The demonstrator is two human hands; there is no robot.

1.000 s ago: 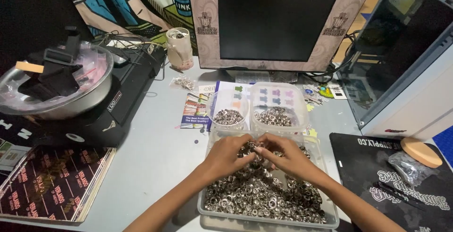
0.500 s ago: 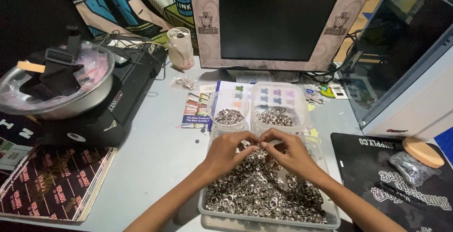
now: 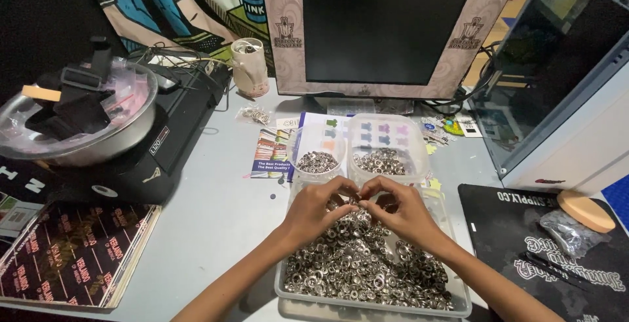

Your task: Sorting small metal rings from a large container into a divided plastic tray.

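Pinching rings between both hands, left (image 3: 321, 209) and right (image 3: 400, 209) fingertips together over tray (image 3: 288, 290). Two tubs (image 3: 316, 163) behind partly filled; tray is full, so I judge most sorting remains.

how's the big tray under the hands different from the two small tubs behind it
The big tray is wide, shallow and rectangular; the two small tubs are narrower, one round, one squarish. The tray holds a large heap of silver rings; each tub holds far fewer. The left hand and right hand are over the tray, clear of the tubs. All three are clear plastic and hold similar rings.
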